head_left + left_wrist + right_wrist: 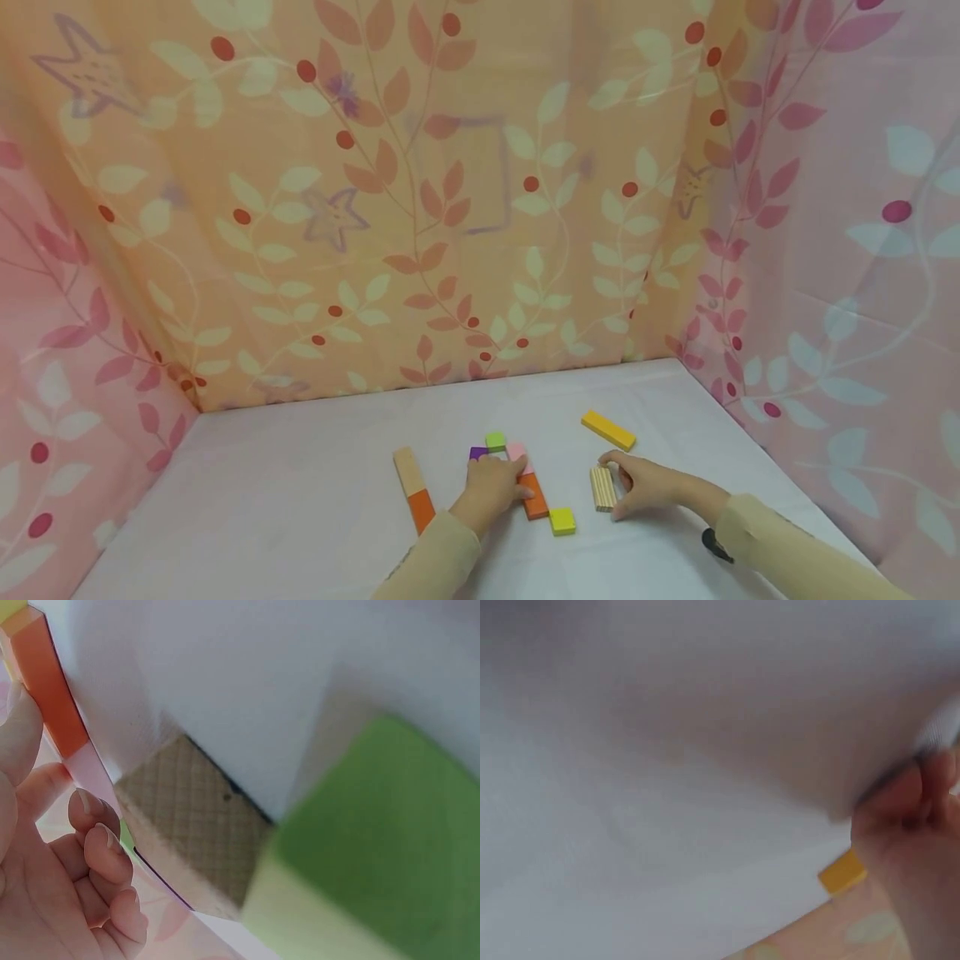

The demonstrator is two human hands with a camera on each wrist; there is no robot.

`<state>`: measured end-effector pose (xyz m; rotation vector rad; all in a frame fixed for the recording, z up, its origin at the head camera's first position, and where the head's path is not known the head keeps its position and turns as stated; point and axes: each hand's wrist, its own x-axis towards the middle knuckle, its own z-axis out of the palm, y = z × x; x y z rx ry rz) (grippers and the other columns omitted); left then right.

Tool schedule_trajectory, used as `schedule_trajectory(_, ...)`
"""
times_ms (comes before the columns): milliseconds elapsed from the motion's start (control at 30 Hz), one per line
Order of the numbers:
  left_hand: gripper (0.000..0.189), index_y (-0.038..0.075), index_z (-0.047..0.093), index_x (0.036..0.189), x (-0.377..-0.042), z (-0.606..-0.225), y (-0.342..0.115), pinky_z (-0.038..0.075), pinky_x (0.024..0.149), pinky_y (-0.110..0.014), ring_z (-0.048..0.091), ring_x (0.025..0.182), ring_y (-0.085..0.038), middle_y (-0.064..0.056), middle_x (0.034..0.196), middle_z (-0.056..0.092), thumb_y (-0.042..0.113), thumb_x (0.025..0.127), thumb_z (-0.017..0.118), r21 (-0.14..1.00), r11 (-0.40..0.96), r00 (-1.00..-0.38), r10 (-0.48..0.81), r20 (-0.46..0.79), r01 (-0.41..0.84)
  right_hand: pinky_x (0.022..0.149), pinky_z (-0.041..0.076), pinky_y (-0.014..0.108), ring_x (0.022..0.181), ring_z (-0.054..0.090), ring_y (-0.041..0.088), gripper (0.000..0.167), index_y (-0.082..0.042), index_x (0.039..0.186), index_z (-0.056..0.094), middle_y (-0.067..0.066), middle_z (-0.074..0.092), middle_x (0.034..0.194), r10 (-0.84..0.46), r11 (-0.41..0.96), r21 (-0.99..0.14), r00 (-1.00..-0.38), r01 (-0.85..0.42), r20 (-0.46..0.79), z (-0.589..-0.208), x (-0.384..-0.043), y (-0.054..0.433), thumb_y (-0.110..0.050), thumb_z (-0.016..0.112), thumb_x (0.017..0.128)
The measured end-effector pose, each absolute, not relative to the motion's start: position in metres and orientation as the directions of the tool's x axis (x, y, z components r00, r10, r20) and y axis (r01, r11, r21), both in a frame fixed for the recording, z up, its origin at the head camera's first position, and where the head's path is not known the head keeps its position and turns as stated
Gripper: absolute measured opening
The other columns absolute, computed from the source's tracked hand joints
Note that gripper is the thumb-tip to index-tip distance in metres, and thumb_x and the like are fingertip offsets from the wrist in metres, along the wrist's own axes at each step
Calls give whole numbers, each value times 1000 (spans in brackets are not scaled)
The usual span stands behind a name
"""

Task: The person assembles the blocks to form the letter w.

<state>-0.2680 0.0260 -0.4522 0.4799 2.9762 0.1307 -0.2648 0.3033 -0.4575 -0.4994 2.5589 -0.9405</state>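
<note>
My left hand point(491, 490) lies over a row of blocks, its thumb at the orange block point(533, 497) and index finger beside the pink block point(517, 451). In the left wrist view its other fingers point(105, 855) curl loosely around nothing. A purple block point(477, 452) and a light green block point(495, 442) sit beyond this hand; a yellow block point(562, 522) adjoins the orange one's near end. My right hand point(648, 483) grips a ribbed pale wooden block point(602, 489) between thumb and fingers at its two ends. The right wrist view is blurred and hides that block.
Left of the row lie a plain wooden block point(408, 471) and another orange block point(422, 508), end to end. A long yellow-orange block point(608, 430) lies beyond my right hand. Close to the left wrist camera are a crosshatched block point(199, 817) and a green block point(382, 840). Patterned curtains point(420, 208) enclose the white table point(300, 475).
</note>
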Motion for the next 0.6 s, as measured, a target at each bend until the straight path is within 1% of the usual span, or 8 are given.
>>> schedule_trajectory(67,59,27,58,136,-267,-450,25,42,98,-52,58,110,-34,-12,117,66,52,83,68,112,945,-941,318,-115,306,59,34,25,70,44,18,83,2,140,41,5,47,79,-440,698,-693,-871,-178,-220,-454,-270,307,-22,86,74)
schedule_trajectory(133,59,26,58,136,-266,-449,24,41,98,-52,57,110,-34,-13,118,66,51,83,68,121,944,-939,321,-121,307,58,35,25,69,45,18,82,6,141,39,5,47,78,-392,688,-710,-900,-149,-191,-451,-278,312,-20,83,77)
schedule_trajectory(233,59,26,59,136,-265,-447,23,41,99,-51,57,111,-34,-13,118,66,51,83,68,120,943,-938,324,-121,310,57,35,25,66,42,17,74,8,138,43,3,43,75,-259,690,-716,-960,-105,-109,-450,-292,320,-19,80,81)
schedule_trajectory(333,59,26,59,136,-264,-446,23,41,100,-51,57,113,-35,-13,119,65,50,83,69,126,945,-941,317,-120,302,58,36,27,68,41,19,77,8,141,40,7,43,78,-149,717,-695,-985,-50,-82,-453,-306,326,-22,79,82)
schedule_trajectory(400,58,25,59,136,-264,-447,23,40,100,-51,56,113,-35,-14,120,65,49,84,69,138,946,-943,310,-124,293,64,43,32,74,45,23,81,8,143,37,17,51,87,-129,751,-660,-986,-31,-101,-455,-312,328,-24,79,82)
schedule_trajectory(467,58,25,59,136,-265,-447,23,39,101,-52,56,113,-35,-15,121,64,48,84,69,156,946,-944,303,-132,283,75,48,40,84,50,28,83,8,143,36,29,55,104,-112,776,-631,-984,0,-139,-457,-315,328,-27,79,82)
schedule_trajectory(533,58,25,58,137,-266,-449,24,39,101,-52,55,113,-36,-16,121,64,48,84,69,167,946,-944,302,-136,279,88,46,50,95,51,32,82,8,142,38,35,51,123,-89,788,-615,-982,31,-164,-458,-316,329,-28,80,81)
schedule_trajectory(600,59,25,58,137,-267,-451,25,39,101,-53,55,114,-36,-16,121,64,49,84,69,173,945,-943,304,-136,279,94,42,56,100,51,35,77,8,139,43,37,47,129,-70,797,-601,-981,53,-179,-460,-317,328,-27,80,81)
